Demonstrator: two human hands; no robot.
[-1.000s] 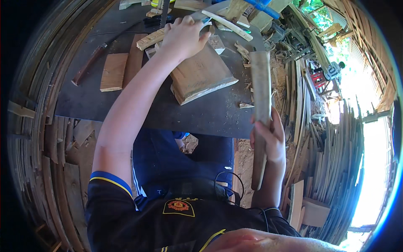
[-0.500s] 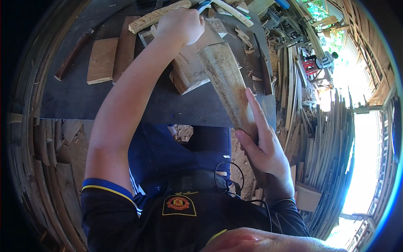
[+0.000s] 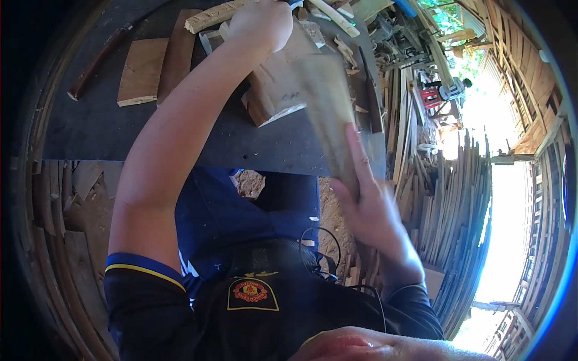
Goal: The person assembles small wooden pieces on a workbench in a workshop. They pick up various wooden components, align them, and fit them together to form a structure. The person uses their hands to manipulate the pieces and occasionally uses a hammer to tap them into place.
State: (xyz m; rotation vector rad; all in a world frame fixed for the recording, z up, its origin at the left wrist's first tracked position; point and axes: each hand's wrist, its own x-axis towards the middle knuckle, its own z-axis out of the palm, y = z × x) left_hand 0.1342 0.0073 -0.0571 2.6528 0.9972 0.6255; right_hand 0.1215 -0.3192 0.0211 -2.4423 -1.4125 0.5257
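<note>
My right hand (image 3: 370, 207) is closed round the near end of a club-like piece of wood (image 3: 328, 102), thumb on one side and a finger stretched along the other. Motion blurs this wood, whose broad far end hangs over the right side of a thick wooden block (image 3: 271, 90) on the table. At the block's far end, my left hand (image 3: 263, 25) makes a fist. What the fist grips is mostly hidden; a bit of blue shows beside it at the picture's top edge.
Left on the dark table (image 3: 198, 141) lie two boards (image 3: 142, 71) and a long dark-handled tool (image 3: 99, 63). A squared stick (image 3: 214, 17) lies beyond my left wrist. Wood chips and a long dark tool (image 3: 370, 90) lie to the right. Stacked wooden strips (image 3: 460, 222) stand beyond the table.
My right hand and the club-like wood have gone from sharp to blurred, in motion. The whole view has shifted slightly. My left hand stays closed at the block's far end.
</note>
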